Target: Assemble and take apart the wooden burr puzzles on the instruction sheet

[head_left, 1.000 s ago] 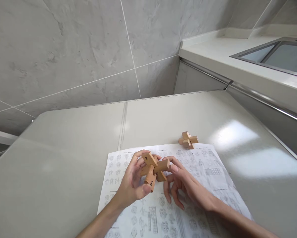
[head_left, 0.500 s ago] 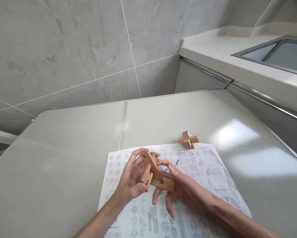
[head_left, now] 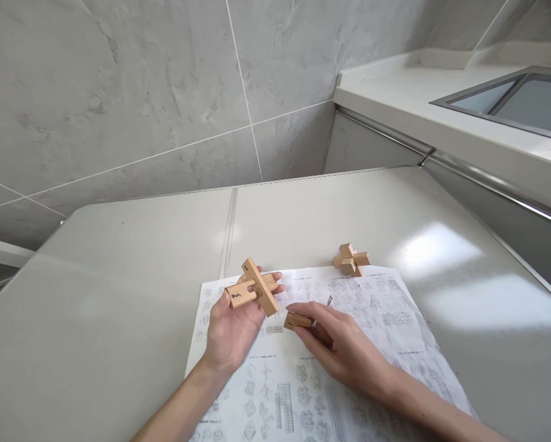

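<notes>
Two crossed wooden puzzle pieces rest in my left hand point(head_left: 238, 328), gripped at one end by the thumb. The piece marked 2 point(head_left: 262, 288) passes across a slot in the piece marked 3 point(head_left: 241, 294). My right hand point(head_left: 337, 334) pinches a third wooden puzzle piece, marked 1 point(head_left: 295, 320), between thumb and fingers; its far end is hidden in the hand. A small gap separates this piece from the crossed pair. Both hands are above a printed sheet point(head_left: 275, 359) covered with puzzle drawings.
An assembled wooden cross puzzle point(head_left: 351, 260) sits at the sheet's far edge. Beneath lies a glossy light table point(head_left: 155, 258) with a seam. Behind it rises a grey tiled wall point(head_left: 164, 92), and a white counter point(head_left: 395, 92) with a sink is at the right.
Piece 1 has come apart from the other two and moved right in my right hand. My left hand has turned palm-up, and the pair now lies as a cross.
</notes>
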Action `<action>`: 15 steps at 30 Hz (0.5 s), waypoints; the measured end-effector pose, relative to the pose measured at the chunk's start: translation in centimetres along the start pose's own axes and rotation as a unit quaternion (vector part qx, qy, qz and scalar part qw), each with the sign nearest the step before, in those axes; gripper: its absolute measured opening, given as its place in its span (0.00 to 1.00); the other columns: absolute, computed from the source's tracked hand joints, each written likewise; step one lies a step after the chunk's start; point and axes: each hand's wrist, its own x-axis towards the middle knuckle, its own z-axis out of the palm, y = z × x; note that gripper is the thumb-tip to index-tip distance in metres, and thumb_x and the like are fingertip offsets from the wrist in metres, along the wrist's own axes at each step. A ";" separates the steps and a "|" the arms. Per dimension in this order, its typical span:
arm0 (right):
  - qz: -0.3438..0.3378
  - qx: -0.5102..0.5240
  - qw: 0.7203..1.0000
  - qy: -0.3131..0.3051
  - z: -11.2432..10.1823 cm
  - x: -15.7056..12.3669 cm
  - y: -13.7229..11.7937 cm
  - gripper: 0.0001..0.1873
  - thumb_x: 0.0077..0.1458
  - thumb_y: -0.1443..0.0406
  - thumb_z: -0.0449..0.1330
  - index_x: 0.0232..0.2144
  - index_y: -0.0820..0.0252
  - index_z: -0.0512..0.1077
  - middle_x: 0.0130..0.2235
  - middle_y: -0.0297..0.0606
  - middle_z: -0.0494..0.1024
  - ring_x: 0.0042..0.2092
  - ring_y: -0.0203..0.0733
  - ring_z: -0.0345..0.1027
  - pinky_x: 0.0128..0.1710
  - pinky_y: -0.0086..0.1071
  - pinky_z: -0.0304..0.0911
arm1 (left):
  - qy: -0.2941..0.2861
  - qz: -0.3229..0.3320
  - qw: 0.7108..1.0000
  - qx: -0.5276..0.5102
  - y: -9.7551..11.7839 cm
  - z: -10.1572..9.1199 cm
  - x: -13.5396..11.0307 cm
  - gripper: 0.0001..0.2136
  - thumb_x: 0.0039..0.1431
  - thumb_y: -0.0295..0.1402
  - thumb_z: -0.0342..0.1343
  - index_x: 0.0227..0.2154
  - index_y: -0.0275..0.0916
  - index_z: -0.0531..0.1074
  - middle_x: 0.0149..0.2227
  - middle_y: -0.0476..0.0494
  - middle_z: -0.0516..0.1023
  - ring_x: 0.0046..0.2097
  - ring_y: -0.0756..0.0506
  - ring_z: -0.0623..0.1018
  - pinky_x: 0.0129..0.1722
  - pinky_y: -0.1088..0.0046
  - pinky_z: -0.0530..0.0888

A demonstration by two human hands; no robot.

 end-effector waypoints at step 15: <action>-0.124 -0.134 0.983 -0.006 0.2 0.3 0.4 0.09 0.72 0.73 0.57 0.47 0.55 0.74 0.42 0.39 0.82 0.42 0.47 0.73 0.42 0.42 0.70 | -0.039 -0.040 0.998 0.005 -0.1 -0.1 0.0 0.29 0.57 0.50 0.73 0.56 0.40 0.77 0.56 0.36 0.81 0.62 0.27 0.79 0.70 0.44 0.64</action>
